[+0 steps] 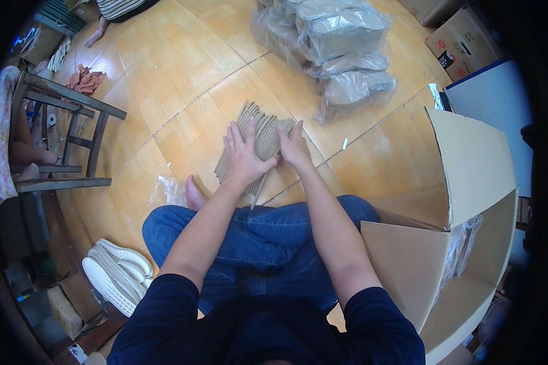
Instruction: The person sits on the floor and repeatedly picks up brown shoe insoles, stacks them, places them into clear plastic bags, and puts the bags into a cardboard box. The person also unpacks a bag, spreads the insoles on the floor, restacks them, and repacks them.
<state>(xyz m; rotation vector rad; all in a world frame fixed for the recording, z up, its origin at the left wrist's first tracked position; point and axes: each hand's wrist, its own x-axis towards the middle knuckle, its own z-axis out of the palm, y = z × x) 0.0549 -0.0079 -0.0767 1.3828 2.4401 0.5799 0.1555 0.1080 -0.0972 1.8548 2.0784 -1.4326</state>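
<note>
On the tiled floor in front of my crossed legs lies a stack of thin grey-brown strips (266, 137), fanned out with uneven ends. My left hand (242, 157) rests on its left side, fingers spread and thumb stretched to the right. Against the right side of the strips is my right hand (293, 148), its fingers apart and pointing away from me. The two hands are close together over the near half of the stack. What the strips are, I cannot tell. One strip sticks out toward my legs.
Clear bags of grey shoe soles (350, 55) are piled at the far right. An open cardboard box (408, 255) stands beside my right knee. White shoe soles (119, 274) lie at my left. A dark wooden stool (94, 143) and another person's foot are further left.
</note>
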